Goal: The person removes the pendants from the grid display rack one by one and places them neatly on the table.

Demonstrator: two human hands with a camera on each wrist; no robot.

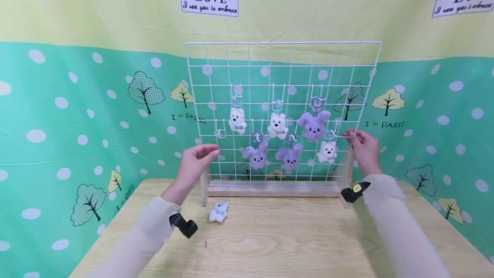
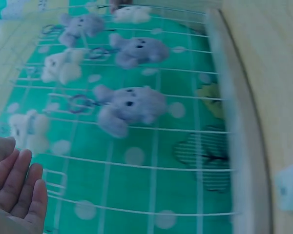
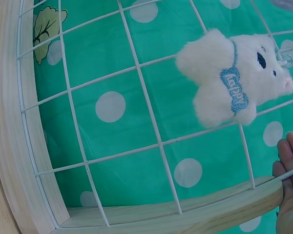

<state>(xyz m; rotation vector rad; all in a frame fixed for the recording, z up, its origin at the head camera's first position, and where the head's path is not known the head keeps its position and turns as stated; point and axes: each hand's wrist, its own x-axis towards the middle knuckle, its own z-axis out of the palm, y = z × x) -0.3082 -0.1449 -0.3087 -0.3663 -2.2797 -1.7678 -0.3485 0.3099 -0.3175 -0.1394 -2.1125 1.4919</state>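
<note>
A white wire grid rack (image 1: 283,43) stands upright in a wooden base (image 1: 274,191). White plush dog keychains (image 1: 278,125) and purple plush rabbit keychains (image 1: 314,126) hang from hooks on it. At the grid's left side is my left hand (image 1: 194,164), thumb near the bent fingers; the left wrist view shows nothing between them. Close to that hand is a bare hook (image 1: 219,133). My right hand (image 1: 364,147) grips the grid's right edge, fingers behind the wire, beside a white plush dog (image 3: 222,78) with a blue bow. The right thumb is hidden in the right wrist view.
Another white plush dog (image 1: 219,212) lies on the wooden table (image 1: 270,248), in front of the base's left end. Near it is a tiny dark item (image 1: 206,244), too small to identify. A green and yellow patterned cloth (image 1: 77,110) hangs behind the rack.
</note>
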